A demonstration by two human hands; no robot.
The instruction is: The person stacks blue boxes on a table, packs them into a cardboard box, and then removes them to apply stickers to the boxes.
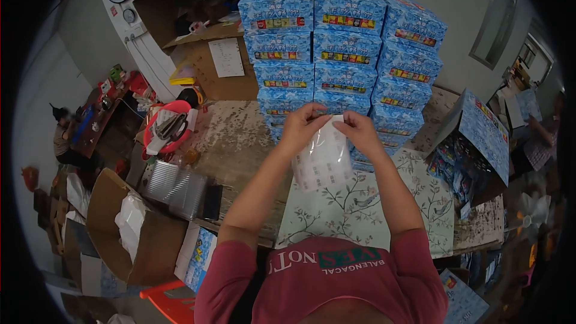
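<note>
Both my hands are raised over the table in front of the stacked boxes. My left hand [302, 127] pinches the upper left edge of a clear plastic bag [323, 159]. At the bag's upper right edge my right hand [360, 133] is closed, thumb and fingers together. The bag hangs down between them, shiny, and what looks like a white sheet with rows of small print shows through it. Just behind my hands stand three columns of blue printed boxes [348, 51]. Beneath the bag lies a pale floral table cover [324, 219].
An open blue carton [489, 138] with small packets lies on its side at right. At left are a red basket [170, 129] holding scissors, clear plastic trays [174, 189] and a cardboard box [150, 252]. Other people sit at the far left and far right.
</note>
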